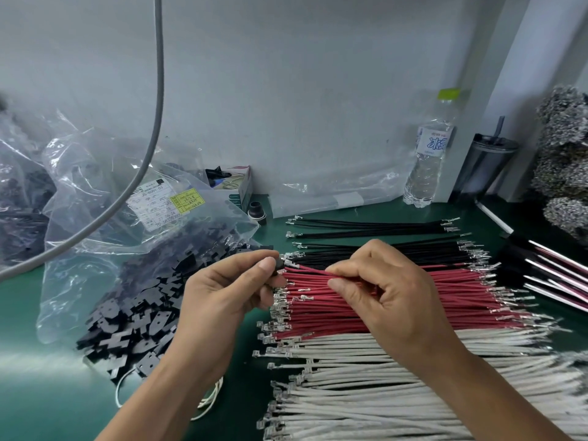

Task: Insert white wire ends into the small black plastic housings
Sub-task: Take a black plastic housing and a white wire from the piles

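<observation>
My left hand [222,291] pinches a small black plastic housing [280,265] between thumb and forefinger, above the left ends of the wire rows. My right hand [381,291] pinches a red wire [310,269] whose metal terminal points into the housing. Below them lie the white wires [366,393] in a flat row with crimped terminals at the left. More black housings [136,326] spill from a clear plastic bag at the left.
Red wires [445,300] and black wires [381,249] lie in rows on the green mat [47,393]. A water bottle [428,160], a dark tumbler [483,163], a small box [237,183] and more bags stand along the back wall. A grey cable [152,122] hangs at the left.
</observation>
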Demonstrator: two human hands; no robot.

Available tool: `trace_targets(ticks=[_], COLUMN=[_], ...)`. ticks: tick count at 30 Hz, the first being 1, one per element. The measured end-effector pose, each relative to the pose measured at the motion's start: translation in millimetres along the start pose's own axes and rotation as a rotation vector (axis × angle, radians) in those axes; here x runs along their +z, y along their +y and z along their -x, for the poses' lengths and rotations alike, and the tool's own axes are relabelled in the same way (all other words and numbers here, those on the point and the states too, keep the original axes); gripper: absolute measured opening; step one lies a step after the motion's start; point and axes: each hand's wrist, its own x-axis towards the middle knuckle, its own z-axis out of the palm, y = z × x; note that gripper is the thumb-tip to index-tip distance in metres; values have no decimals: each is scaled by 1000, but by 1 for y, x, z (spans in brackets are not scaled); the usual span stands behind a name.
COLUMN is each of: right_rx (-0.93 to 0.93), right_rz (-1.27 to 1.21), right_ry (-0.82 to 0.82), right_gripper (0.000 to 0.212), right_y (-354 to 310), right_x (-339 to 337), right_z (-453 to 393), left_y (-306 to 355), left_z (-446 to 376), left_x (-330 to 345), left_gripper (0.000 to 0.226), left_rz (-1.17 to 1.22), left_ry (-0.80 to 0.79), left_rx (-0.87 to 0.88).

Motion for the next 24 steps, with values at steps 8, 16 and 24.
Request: trace_targets(ticks=[8,16,24], right_rx=[-66,-86,-171], right_rz=[9,23,114], right_ry=[21,67,103], right_gripper=[15,16,14], right_y=[-7,-10,-9], right_x=[1,-1,-2], right_z=[0,-1,-1], left_y=[0,0,3], left_z=[1,4,3], left_x=[3,7,4], left_gripper=[33,34,33], left_rz=[60,89,114], left_ry=[-99,-144,-172], left_rx=[-99,-161,-199])
